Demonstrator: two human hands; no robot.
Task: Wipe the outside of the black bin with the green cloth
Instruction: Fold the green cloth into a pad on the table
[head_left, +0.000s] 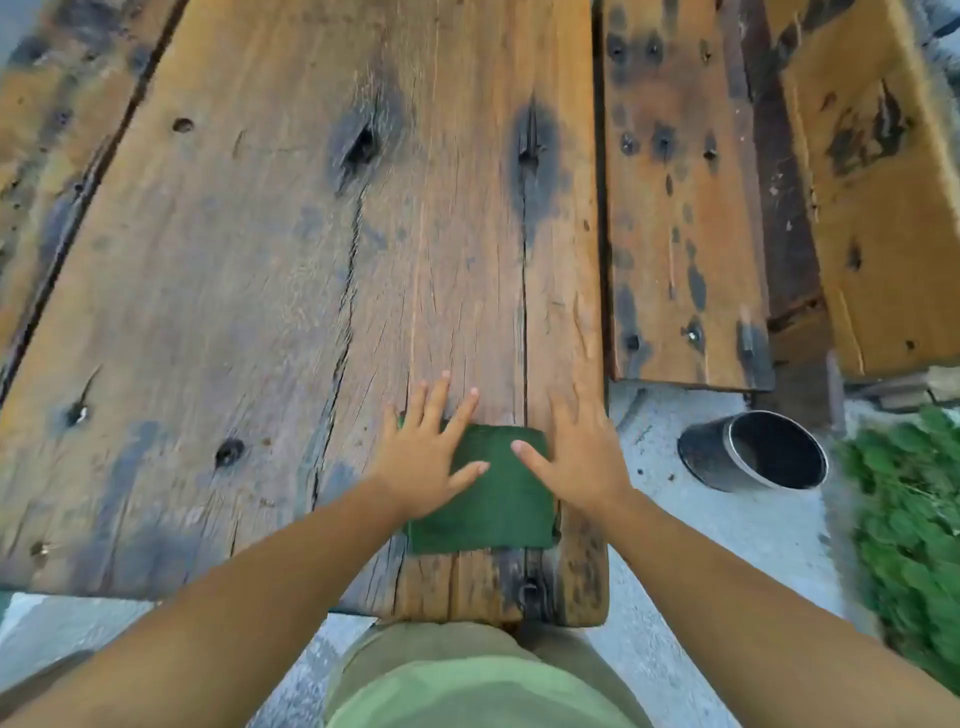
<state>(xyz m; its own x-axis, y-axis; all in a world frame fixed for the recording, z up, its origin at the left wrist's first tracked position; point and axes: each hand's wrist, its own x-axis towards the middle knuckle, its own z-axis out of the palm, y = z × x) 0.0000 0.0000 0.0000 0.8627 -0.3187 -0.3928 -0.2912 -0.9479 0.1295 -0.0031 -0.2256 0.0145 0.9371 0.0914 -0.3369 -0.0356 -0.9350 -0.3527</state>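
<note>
A folded green cloth (498, 499) lies flat on the wooden table (260, 312) near its front right corner. My left hand (423, 452) rests on the cloth's left edge with fingers spread and straight. My right hand (576, 452) lies flat over its right edge, thumb on the fabric. The black bin (748, 452) stands on the concrete ground to the right of the table, its open mouth with a pale rim facing up toward me. Neither hand touches the bin.
A wooden bench (685, 208) runs along the table's right side, with another plank (883, 182) beyond it. Green plants (914, 519) grow at the right edge beside the bin. Grey concrete floor (727, 545) lies between table and plants.
</note>
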